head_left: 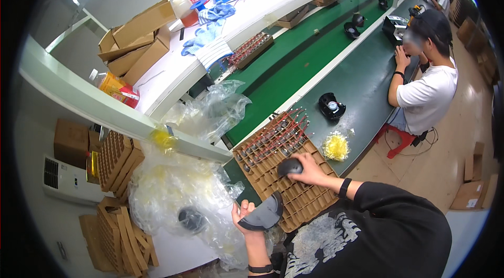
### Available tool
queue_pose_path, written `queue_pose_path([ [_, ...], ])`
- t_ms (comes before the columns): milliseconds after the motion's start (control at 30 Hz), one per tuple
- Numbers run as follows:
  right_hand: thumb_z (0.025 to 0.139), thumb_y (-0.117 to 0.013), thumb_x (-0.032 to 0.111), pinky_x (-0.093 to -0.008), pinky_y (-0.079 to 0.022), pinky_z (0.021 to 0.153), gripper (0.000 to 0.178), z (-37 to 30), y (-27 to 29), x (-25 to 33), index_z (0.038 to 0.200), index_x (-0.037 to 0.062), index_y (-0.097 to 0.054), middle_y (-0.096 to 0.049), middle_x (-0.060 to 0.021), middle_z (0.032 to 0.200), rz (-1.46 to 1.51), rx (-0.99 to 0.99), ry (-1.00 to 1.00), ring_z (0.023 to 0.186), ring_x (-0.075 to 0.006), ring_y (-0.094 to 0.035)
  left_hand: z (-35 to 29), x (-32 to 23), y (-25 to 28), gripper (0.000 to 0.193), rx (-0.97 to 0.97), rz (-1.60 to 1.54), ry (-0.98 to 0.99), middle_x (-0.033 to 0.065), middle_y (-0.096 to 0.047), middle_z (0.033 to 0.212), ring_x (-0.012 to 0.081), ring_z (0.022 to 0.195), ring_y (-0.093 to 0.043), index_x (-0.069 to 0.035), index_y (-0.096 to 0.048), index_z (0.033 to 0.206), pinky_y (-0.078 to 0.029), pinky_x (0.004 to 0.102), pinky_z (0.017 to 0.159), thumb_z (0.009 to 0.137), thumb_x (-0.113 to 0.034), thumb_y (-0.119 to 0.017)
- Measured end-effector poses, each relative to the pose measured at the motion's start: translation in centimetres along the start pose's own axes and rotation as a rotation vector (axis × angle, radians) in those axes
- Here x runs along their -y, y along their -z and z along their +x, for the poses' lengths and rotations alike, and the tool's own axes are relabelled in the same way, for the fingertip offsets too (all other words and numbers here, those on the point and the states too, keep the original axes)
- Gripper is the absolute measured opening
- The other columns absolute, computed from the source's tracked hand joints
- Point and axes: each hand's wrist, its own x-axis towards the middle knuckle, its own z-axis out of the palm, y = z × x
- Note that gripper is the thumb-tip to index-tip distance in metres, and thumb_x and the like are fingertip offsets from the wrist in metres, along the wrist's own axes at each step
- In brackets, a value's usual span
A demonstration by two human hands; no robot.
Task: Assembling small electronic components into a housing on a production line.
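Right now, the person nearest me has both hands full over the cardboard divider tray [307, 192]. The left hand [245, 218] is partly closed, its fingers curled up at the edge of a black half-round piece [263, 212] whose flat face is turned up, just beside the tray's near left side. The right hand [311, 171] is bent around a black rounded cup [290, 167], thumb and fingers closed against it, above the middle of the tray; whether the cup touches the cardboard, I can't tell. Small metal motors [269, 140] with red wires fill the far slots. Just past the tray's right corner a bundle of yellow wires [336, 146] lies on the dark table [362, 79], and beyond it sits another black housing [331, 106] with a round metal part inside. Clear plastic bags [168, 186] are heaped to the left. Farther along, a co-worker in a white shirt [431, 91] sits at the same table.
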Motion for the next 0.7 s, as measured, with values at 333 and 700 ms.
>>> queue_pose_path([
  [333,0.072,-0.079,0.025,-0.0390,-0.039,0.098,0.081,-2.2,5.4,3.7,0.136,0.0036,-0.035,-0.042,-0.0179,0.132,0.665,0.285,0.375,0.116,-0.0275,-0.048,3.4,2.1,0.2,0.046,0.270,-0.457,0.423,0.0008,-0.040,0.059,0.0145,0.051,-0.039,-0.009,-0.045,0.079,-0.035,0.0303,0.051,0.093,-0.052,-0.038],
  [700,0.087,-0.059,0.002,-0.0235,-0.048,0.060,0.004,0.0,20.9,-0.9,0.084,0.0031,-0.056,-0.060,-0.0019,0.078,0.705,-0.555,0.195,0.068,-0.0074,-0.056,2.5,-2.2,-3.8,0.039,-0.451,0.092,-0.384,0.0049,-0.050,0.063,0.0257,0.070,-0.054,-0.010,-0.047,0.074,-0.044,0.0446,0.073,0.087,-0.047,-0.048],
])
